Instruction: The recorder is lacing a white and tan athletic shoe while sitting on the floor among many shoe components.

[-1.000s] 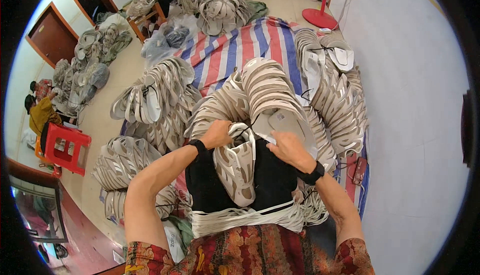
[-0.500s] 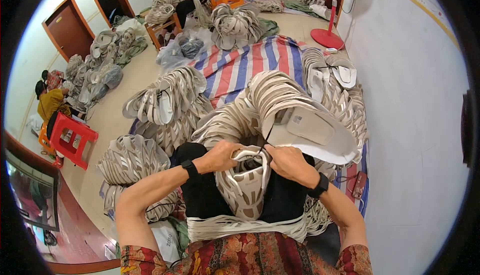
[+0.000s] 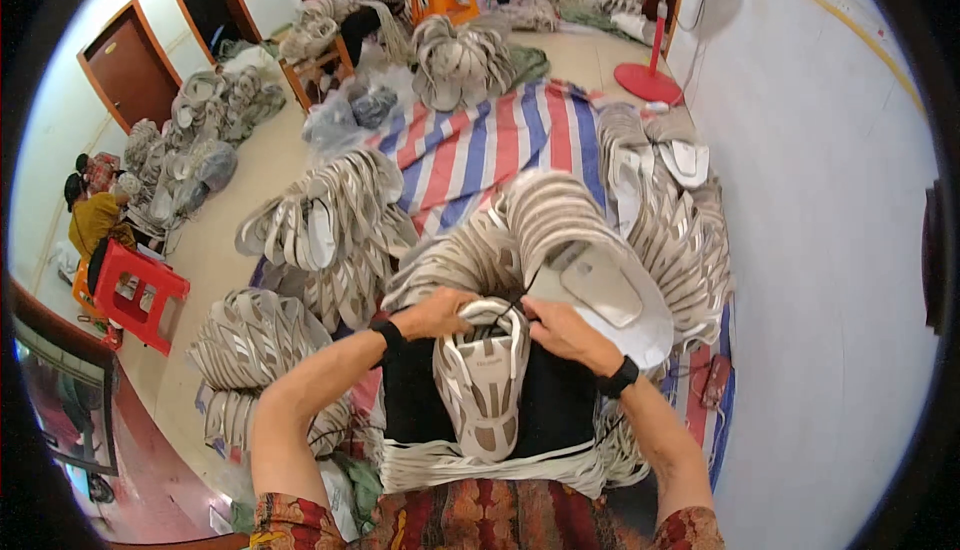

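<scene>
A beige-and-brown shoe upper [image 3: 484, 385] lies across my black-clad lap, toe toward me. My left hand [image 3: 440, 313] is closed on the left edge of its collar. At the collar's right edge, my right hand [image 3: 570, 332] is closed, its thumb and finger pinching by a black cord [image 3: 519, 302]; whether they grip cord, collar or both is hard to tell. That cord runs up to a long curved stack of nested shoe uppers [image 3: 560, 218] just beyond my hands. The pale sole side of the stack's end piece faces me. Across my lap lies a bundle of white laces [image 3: 490, 468].
More bundles of uppers stand at left [image 3: 325, 215] and right [image 3: 680, 240] on a striped tarp [image 3: 480, 145]. A red stool [image 3: 140, 295] is far left, a red fan stand [image 3: 650, 82] far right beside the white wall [image 3: 820, 200]. Several people sit farther back.
The upper on my lap has tipped flatter, showing more of its top, with its toe now over the laces. The stack's end piece hangs lower. Both hands stay at the collar.
</scene>
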